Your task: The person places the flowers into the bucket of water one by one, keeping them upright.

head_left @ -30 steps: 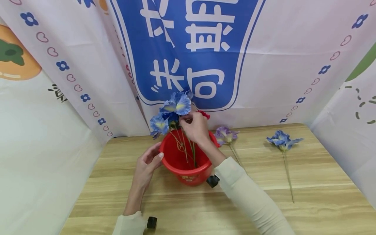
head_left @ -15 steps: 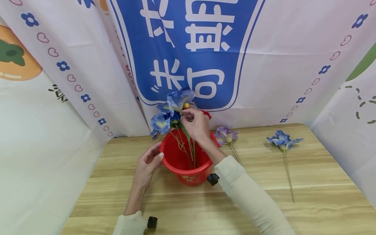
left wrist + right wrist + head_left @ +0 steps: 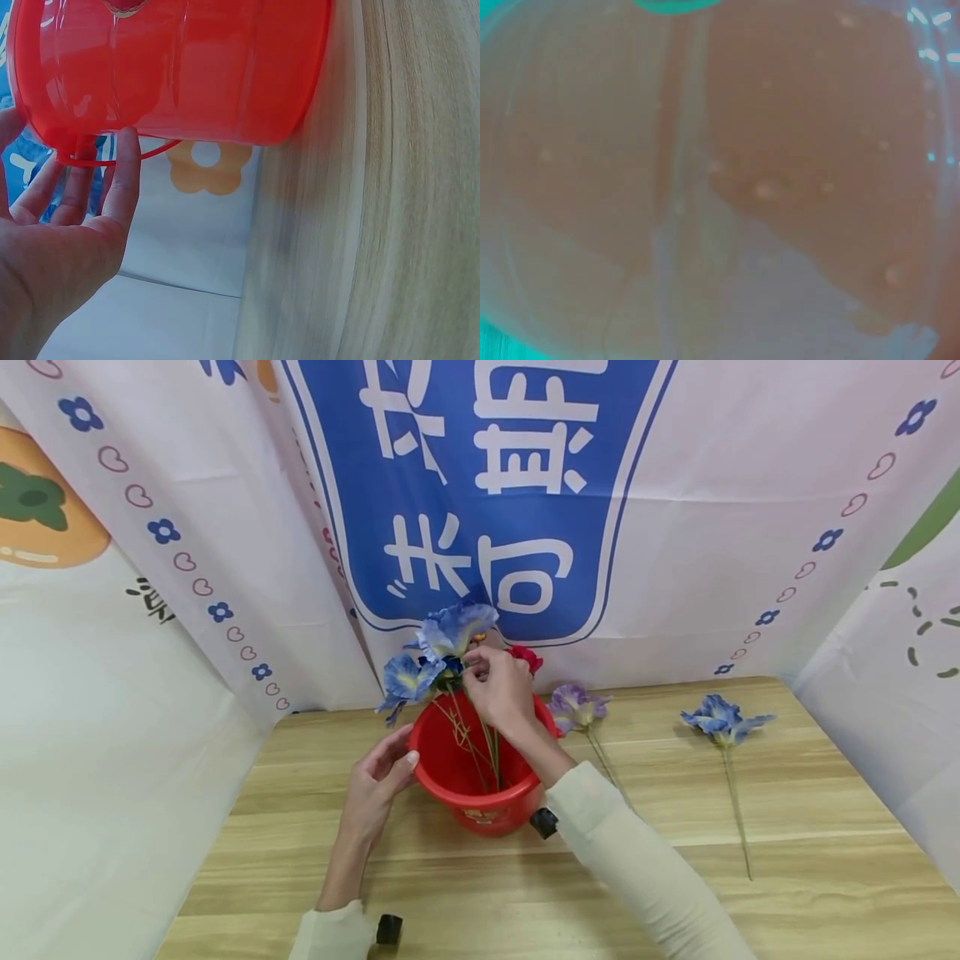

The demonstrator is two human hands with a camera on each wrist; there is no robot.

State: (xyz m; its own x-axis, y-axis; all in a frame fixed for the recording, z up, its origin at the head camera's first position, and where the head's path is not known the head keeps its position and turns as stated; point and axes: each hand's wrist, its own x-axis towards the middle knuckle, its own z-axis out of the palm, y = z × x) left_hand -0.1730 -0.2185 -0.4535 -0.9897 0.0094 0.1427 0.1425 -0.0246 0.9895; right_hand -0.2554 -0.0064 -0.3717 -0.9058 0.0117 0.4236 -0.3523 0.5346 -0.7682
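The red plastic bucket [image 3: 480, 814] stands on the table, holding several flower stems [image 3: 487, 756]. At its left rim, my left hand [image 3: 378, 781] steadies it, thumb at the rim and fingers by the handle ear; the left wrist view shows these fingers [image 3: 124, 176] against the bucket wall. My right hand [image 3: 501, 689] is above the bucket, thumb and forefinger pinching the upper stem of a blue flower [image 3: 453, 631]. Another blue flower [image 3: 408, 678] leans out left. A red flower [image 3: 527, 657] shows behind the hand. The right wrist view holds only a blurred, close reddish surface.
To the right of the bucket, a purple flower [image 3: 576, 706] lies on the wooden table [image 3: 300, 827], its stem partly behind the right sleeve. Farther right lies a blue flower with a long stem [image 3: 723, 720]. A printed cloth [image 3: 675, 568] hangs behind the table.
The blue flower in my right hand has turned and shifted slightly, its bloom lower than half a second ago. More of the red flower shows. My left hand stays at the rim.
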